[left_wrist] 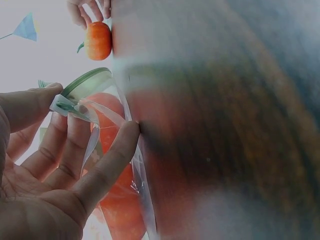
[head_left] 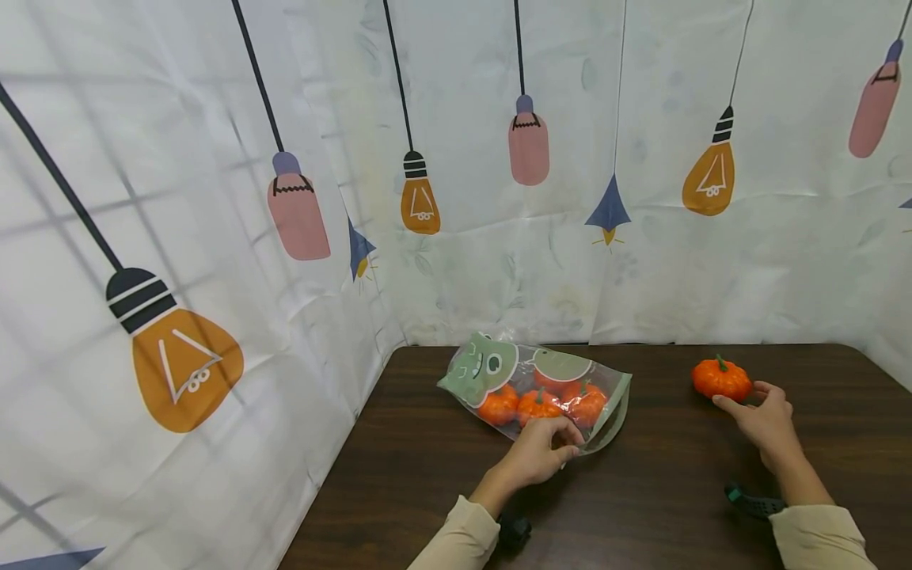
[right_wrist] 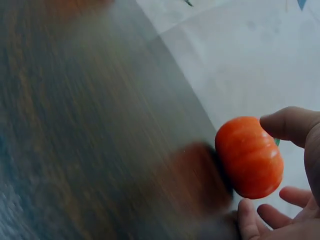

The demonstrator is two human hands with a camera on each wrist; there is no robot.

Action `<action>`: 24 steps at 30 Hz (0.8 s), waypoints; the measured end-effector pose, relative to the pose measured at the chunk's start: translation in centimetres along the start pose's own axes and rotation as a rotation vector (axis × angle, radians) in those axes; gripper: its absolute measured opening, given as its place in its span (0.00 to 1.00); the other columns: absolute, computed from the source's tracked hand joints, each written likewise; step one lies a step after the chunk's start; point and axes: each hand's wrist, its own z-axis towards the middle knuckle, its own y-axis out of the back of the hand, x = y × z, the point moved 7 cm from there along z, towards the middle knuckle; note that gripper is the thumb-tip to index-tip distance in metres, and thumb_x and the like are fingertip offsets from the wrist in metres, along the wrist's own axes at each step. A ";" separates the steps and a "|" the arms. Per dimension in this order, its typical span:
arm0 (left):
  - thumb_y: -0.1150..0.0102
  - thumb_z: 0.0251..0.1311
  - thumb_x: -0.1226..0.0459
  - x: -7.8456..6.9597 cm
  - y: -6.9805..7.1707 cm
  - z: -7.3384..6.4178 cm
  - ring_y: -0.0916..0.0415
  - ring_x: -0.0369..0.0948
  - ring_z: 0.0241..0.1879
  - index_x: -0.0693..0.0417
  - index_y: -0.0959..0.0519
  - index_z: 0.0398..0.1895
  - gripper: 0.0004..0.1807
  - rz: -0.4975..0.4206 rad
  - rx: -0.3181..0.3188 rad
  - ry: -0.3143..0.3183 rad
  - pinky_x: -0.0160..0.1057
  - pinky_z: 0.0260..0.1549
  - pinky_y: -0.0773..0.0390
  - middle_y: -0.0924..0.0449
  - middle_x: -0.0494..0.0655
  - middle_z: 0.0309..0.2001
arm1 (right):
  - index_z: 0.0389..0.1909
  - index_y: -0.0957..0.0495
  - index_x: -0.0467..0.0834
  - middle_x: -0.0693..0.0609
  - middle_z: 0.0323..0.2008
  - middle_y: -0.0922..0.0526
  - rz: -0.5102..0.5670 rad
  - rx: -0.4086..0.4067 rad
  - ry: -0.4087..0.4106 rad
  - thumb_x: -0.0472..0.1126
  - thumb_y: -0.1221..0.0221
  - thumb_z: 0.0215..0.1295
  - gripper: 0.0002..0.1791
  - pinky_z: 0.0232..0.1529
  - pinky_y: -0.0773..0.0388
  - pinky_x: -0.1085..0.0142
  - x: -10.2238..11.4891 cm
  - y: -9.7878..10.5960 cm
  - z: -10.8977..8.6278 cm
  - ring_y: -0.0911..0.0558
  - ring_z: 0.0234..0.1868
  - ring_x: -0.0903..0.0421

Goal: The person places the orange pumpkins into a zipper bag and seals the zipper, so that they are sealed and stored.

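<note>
A clear zip bag (head_left: pixel 523 364) with a green animal print lies on the table, and several small orange toy pumpkins (head_left: pixel 539 405) show inside it. My left hand (head_left: pixel 537 455) pinches the bag's edge by its white slider (left_wrist: pixel 61 104) between thumb and a finger, while another finger is extended along the clear plastic. To the right, one more orange pumpkin (head_left: pixel 721 378) with a green stem sits upright on the table. My right hand (head_left: pixel 769 419) is at it, thumb at one side and fingers spread loosely by the other; in the right wrist view the fingers look barely in contact.
The dark wooden table (head_left: pixel 670 459) ends at a pale curtain (head_left: pixel 484 277) printed with hanging lamps, behind and on the left. A dark strap (head_left: pixel 755 503) with a green end is at the right wrist, and a black device (head_left: pixel 514 532) at the left one.
</note>
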 end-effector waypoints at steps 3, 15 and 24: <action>0.34 0.64 0.69 0.0 0.0 -0.1 0.31 0.24 0.22 0.54 0.17 0.38 0.02 -0.012 0.003 0.002 0.24 0.29 0.25 0.20 0.41 0.29 | 0.77 0.68 0.26 0.19 0.74 0.63 -0.007 0.022 0.020 0.60 0.45 0.72 0.57 0.63 0.37 0.31 -0.3 -0.1 0.2 0.44 0.66 0.22; 0.34 0.65 0.69 -0.1 0.1 -0.1 0.31 0.24 0.24 0.54 0.17 0.38 0.02 0.002 0.010 0.002 0.24 0.31 0.26 0.20 0.40 0.30 | 0.76 0.71 0.25 0.17 0.74 0.65 -0.041 0.051 0.073 0.61 0.44 0.72 0.60 0.63 0.38 0.29 -0.7 0.2 0.8 0.45 0.69 0.19; 0.35 0.65 0.69 0.1 0.2 -0.1 0.30 0.24 0.24 0.53 0.17 0.38 0.03 0.004 0.022 -0.010 0.24 0.30 0.25 0.20 0.40 0.30 | 0.77 0.72 0.26 0.18 0.75 0.66 -0.075 0.070 0.084 0.61 0.43 0.71 0.61 0.66 0.46 0.26 -0.5 0.3 1.9 0.54 0.71 0.17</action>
